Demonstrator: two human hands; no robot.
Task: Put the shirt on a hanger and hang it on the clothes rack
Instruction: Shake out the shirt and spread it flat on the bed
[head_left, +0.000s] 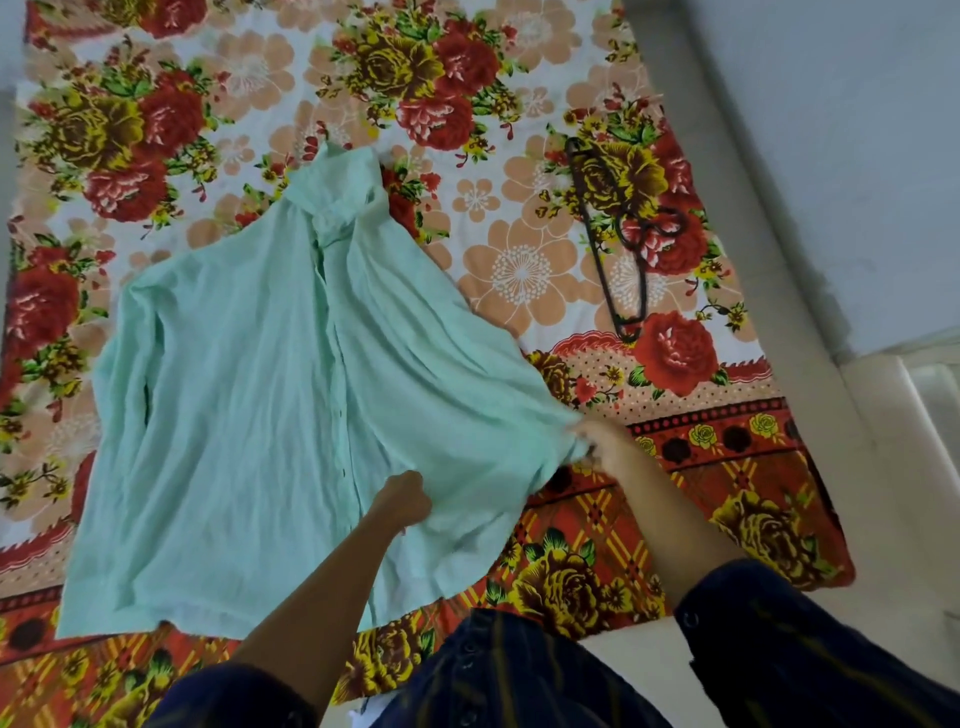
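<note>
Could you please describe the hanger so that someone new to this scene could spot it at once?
Start from the floral bedsheet covering the bed, then look right of the mint-green shirt. The hanger lies flat there, untouched: a thin dark outline, the only hard-edged thing among printed flowers.

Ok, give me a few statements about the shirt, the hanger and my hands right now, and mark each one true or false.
1. The mint green shirt lies spread on the floral bedsheet. True.
2. The dark hanger is already inside the shirt. False: it lies on the sheet, apart from the shirt, to its right.
3. The right hand grips the shirt's edge. True.
4. The left hand holds the hanger. False: it grips shirt fabric near the button placket.
5. The shirt hangs on a clothes rack. False: no rack is in view.
</note>
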